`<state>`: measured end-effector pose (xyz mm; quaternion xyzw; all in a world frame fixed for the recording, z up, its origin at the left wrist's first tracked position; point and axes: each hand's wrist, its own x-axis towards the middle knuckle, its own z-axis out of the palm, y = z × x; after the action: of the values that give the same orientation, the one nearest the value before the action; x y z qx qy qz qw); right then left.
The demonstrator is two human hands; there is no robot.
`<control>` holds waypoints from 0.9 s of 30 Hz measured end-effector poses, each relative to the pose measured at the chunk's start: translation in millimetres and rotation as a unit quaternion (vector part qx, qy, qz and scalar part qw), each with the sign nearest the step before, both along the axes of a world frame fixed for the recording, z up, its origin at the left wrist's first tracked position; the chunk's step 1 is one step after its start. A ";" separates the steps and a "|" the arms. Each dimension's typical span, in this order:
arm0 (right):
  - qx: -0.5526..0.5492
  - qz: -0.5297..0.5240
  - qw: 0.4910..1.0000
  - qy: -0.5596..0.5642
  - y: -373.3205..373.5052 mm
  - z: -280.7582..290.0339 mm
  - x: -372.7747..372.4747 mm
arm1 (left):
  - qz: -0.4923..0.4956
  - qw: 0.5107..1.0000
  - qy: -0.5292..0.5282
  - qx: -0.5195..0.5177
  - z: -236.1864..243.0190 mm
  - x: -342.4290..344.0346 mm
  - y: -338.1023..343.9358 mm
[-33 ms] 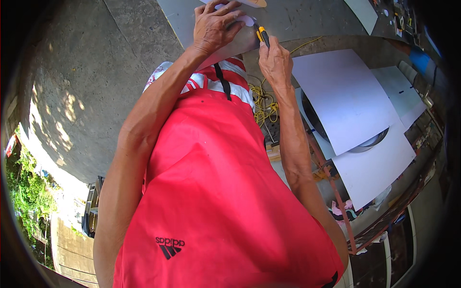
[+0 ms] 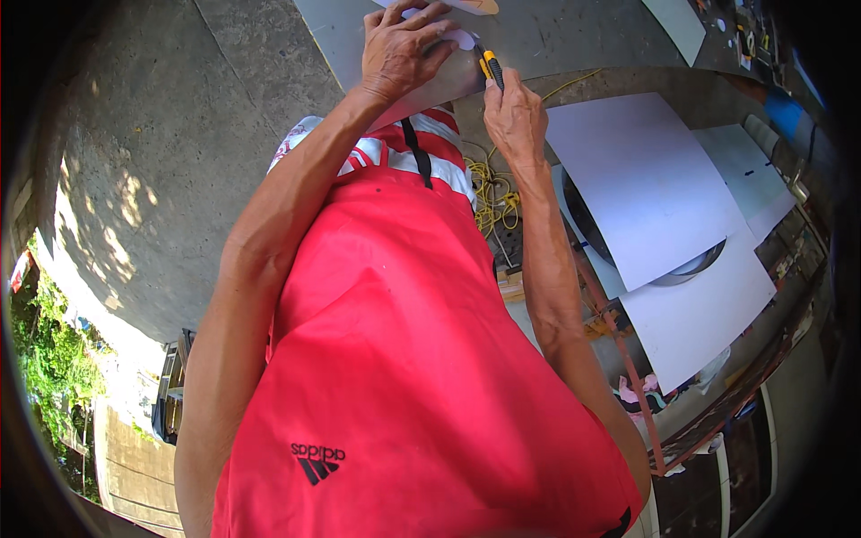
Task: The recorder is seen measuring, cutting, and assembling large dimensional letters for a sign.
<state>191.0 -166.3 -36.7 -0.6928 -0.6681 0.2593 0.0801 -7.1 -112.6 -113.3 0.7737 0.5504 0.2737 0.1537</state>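
My right hand (image 2: 516, 117) is closed around a yellow and black utility knife (image 2: 492, 68), its tip pointing up and left toward a small rounded white piece (image 2: 462, 39). That piece lies on the grey tabletop (image 2: 556, 36) at the top of the view. My left hand (image 2: 399, 56) rests over it with spread, slightly bent fingers, pressing down beside the knife tip; part of the piece is hidden beneath. Just beyond the left fingers, a larger white sheet with a tan edge (image 2: 480, 5) is cut off by the frame.
Large white sheets (image 2: 641, 179) lie over a round dark-rimmed object at right. Yellow cord (image 2: 493, 197) is coiled below the table. A reddish metal frame (image 2: 628, 359) stands beside my right arm. Small tools (image 2: 746, 40) lie at the table's far right. Concrete floor (image 2: 170, 161) spreads at left.
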 end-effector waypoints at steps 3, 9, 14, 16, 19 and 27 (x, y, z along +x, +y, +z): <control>-0.012 -0.002 1.000 0.004 2.0 0.4 0.3 | 0.004 1.000 0.006 0.004 0.6 1.6 -0.3; -0.036 -0.005 0.999 -0.028 7.1 12.2 -15.8 | 0.001 1.000 0.025 0.007 1.7 3.0 -0.3; -0.006 -0.025 0.999 -0.038 -3.4 9.1 -30.1 | 0.005 1.000 0.011 0.009 3.6 4.7 -1.0; -0.018 -0.049 0.999 -0.013 -11.3 11.8 -33.7 | 0.003 1.000 0.014 0.010 4.4 5.0 -1.3; -0.024 -0.067 0.997 -0.009 -13.4 15.4 -35.8 | 0.002 1.000 0.017 0.002 4.8 4.4 -1.6; -0.084 -0.115 0.986 0.086 -33.9 8.3 -1.0 | -0.009 1.000 0.001 0.018 5.8 6.1 -0.1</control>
<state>190.0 -200.1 -28.4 -0.7441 -0.5508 0.3622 0.1085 -1.0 -112.7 -107.6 0.7814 0.5386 0.2814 0.1420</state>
